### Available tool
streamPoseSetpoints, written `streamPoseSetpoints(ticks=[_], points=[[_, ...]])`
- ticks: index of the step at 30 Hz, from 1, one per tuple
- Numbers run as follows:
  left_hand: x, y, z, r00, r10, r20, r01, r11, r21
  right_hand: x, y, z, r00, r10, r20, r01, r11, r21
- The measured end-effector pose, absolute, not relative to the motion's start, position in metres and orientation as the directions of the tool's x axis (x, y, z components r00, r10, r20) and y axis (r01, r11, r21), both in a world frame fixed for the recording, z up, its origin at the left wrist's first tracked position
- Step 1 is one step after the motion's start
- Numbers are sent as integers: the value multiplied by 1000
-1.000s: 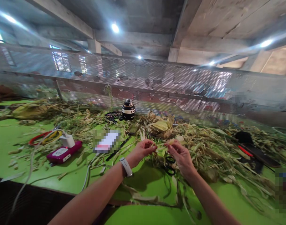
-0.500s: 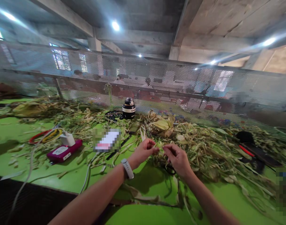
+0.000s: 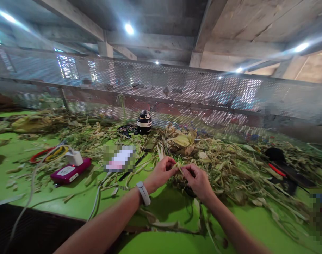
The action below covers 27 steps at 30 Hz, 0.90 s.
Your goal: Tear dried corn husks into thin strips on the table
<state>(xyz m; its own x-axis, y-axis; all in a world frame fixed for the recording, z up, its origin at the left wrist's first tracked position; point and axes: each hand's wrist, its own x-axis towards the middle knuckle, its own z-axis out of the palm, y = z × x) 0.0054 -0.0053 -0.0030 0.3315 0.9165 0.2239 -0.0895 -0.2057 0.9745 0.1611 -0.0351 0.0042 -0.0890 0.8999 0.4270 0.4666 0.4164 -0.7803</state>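
My left hand (image 3: pixel 163 173), with a pale watch on the wrist, pinches a small yellow-green plant strip (image 3: pixel 179 165). My right hand (image 3: pixel 198 180) is closed on the same strip from the other side, thumb and forefinger together. The fingertips of both hands almost meet over the green tabletop (image 3: pixel 161 201). Just behind and to the right lies a heap of dried, pale green leaves and stalks (image 3: pixel 229 169). A dark object beneath my right hand is mostly hidden.
Left of my hands are a phone (image 3: pixel 121 158) on a cable and a magenta power box (image 3: pixel 70 171) with a white plug (image 3: pixel 74 157). A black bottle (image 3: pixel 144 123) stands behind, before a perforated metal screen (image 3: pixel 161 88). A black tool with red (image 3: pixel 277 170) lies right.
My hands have drawn slightly closer together, with my right fingertips shifting left along the plant strip. The view has moved a little; the things on the table stay put.
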Motion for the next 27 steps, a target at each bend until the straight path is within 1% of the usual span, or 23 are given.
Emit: streamPoseSetpoints(ticks=[3,9,15,20,24,27], points=[[7,-6,-4,332,915,227,-116,-200,973,161,-34,3,-70,916,395,450,383,-807],[8,-9,-1,327,928,178,-176,-125,976,160,-34,2,-53,941,333,405,325,-855],[10,-10,-4,317,933,172,-161,-126,979,161,-32,-1,-47,952,303,388,297,-873],[10,-7,-8,306,921,242,-61,-235,970,161,-30,-1,-38,949,314,385,304,-871],[9,-9,-7,322,878,354,92,-401,911,160,-33,0,-43,928,371,435,351,-829],[8,-11,-4,319,862,395,155,-459,875,159,-34,-1,-47,928,369,428,352,-832]])
